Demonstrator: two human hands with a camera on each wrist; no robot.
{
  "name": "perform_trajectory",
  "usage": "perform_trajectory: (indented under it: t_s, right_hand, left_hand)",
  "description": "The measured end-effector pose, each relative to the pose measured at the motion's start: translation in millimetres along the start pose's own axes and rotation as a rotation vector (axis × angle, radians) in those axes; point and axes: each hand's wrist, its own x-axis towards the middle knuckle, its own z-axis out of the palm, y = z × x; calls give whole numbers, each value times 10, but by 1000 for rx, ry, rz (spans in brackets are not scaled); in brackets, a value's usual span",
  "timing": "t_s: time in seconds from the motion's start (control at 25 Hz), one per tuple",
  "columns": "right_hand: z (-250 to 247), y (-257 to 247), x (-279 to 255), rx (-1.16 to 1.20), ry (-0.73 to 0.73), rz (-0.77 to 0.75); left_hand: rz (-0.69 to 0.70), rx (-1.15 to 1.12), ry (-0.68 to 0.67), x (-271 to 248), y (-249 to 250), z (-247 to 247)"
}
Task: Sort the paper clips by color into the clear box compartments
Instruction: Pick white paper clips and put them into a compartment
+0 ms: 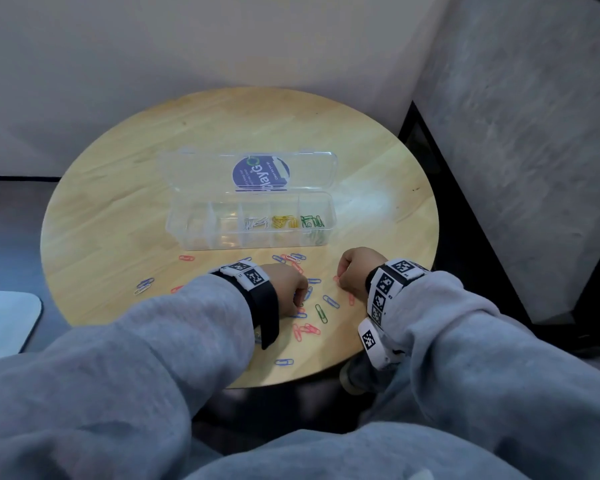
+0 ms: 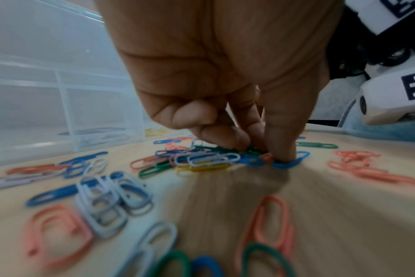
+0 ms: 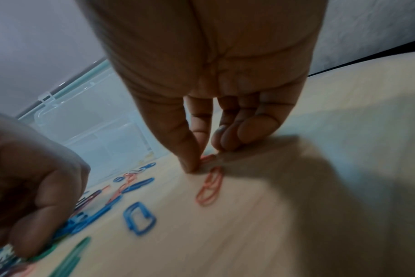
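Note:
The clear box [image 1: 329,206] stands open mid-table; its three right compartments hold white clips [image 1: 256,223], yellow clips [image 1: 284,221] and green clips [image 1: 311,221]. Loose blue, red and green clips lie scattered in front of it. My left hand [image 2: 261,150] reaches down into a mixed pile, thumb and fingers pinching a green paper clip [image 2: 216,148], one fingertip pressing on a blue clip [image 2: 301,156]. My right hand [image 3: 203,159] is on the table to the right, thumb and index finger pinching a red paper clip [image 3: 207,158]. Another red clip [image 3: 210,189] lies just before it.
The round wooden table [image 1: 118,188] stands against a wall, its near edge below my wrists. The box lid [image 1: 312,168] lies open behind the box. Stray clips lie at the left [image 1: 144,285] and near the front edge [image 1: 284,362]. A grey block [image 1: 534,168] stands at the right.

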Motion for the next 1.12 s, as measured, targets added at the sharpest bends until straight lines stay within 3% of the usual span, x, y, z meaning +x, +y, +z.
perform_trajectory:
  t_s: [0.28, 0.52, 0.68, 0.96, 1.12]
  right_hand:
    - [22, -6, 46, 25, -94, 20]
    - [-98, 147, -3, 596, -128, 43]
    - [-161, 254, -1, 697, -182, 167]
    - [-153, 335, -86, 499, -253, 200]
    - [-112, 286, -102, 153, -214, 150]
  left_hand:
    - [22, 0, 43, 16, -44, 32]
    - [82, -18, 59, 21, -168, 57]
    - [117, 12, 86, 23, -156, 62]
    - [75, 83, 95, 30, -110, 44]
    - [50, 68, 75, 41, -151, 16]
